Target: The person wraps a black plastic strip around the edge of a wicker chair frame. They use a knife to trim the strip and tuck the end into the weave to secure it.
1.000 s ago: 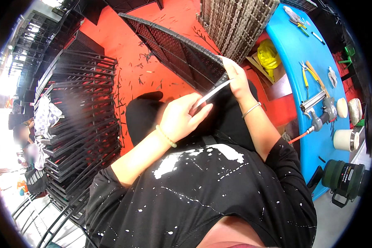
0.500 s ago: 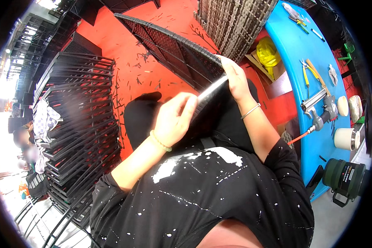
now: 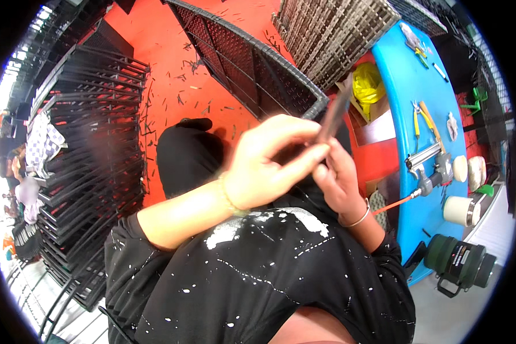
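Hands pinching a flat strip, close under the camera.
Left hand (image 3: 264, 166) curls its fingers shut on the strip (image 3: 333, 114) low down; right hand (image 3: 338, 180), just beneath and touching, grips its lower end. Strip runs up and away to the right, toward the woven panel (image 3: 252, 69) beyond. Thin, dark, motion-blurred.

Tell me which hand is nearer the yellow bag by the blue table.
Right. The right hand sits below the yellow bag, on the side of the blue table. The left hand is farther left, pinching the same flat strip.
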Motion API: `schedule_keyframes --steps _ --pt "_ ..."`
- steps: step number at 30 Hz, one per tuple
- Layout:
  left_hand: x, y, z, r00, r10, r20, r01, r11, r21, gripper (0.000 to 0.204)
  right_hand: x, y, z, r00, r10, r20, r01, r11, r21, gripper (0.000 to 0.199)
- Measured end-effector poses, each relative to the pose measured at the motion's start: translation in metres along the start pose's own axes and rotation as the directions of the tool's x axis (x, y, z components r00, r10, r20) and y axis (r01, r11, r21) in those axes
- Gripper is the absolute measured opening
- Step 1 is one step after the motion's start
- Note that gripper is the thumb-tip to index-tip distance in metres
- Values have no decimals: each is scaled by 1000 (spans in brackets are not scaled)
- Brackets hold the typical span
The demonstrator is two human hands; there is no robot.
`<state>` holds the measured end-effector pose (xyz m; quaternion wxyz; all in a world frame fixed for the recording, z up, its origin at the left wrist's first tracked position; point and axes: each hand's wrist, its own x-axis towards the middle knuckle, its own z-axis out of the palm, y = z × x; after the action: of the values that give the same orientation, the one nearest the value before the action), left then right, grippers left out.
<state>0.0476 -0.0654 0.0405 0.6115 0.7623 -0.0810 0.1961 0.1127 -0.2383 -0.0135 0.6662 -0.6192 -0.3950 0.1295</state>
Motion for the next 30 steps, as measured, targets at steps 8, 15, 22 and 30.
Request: schedule_keyframes --steps 8,15,22,30 --pt "-3 -17 1 970 235 70 -237 971 30 32 -14 -23 -7 943 292 160 -312 943 118 23" --pt "-40 -42 -37 980 37 195 -76 978 195 58 -12 -37 -13 958 270 -96 -285 936 -205 55" --pt "-56 -59 -42 920 -162 356 112 981 157 82 0 -69 -33 965 262 17 -170 672 -720 36" --pt "-59 -64 -42 903 -214 374 147 969 199 84 16 -76 -33 917 398 3 -231 538 -811 37"
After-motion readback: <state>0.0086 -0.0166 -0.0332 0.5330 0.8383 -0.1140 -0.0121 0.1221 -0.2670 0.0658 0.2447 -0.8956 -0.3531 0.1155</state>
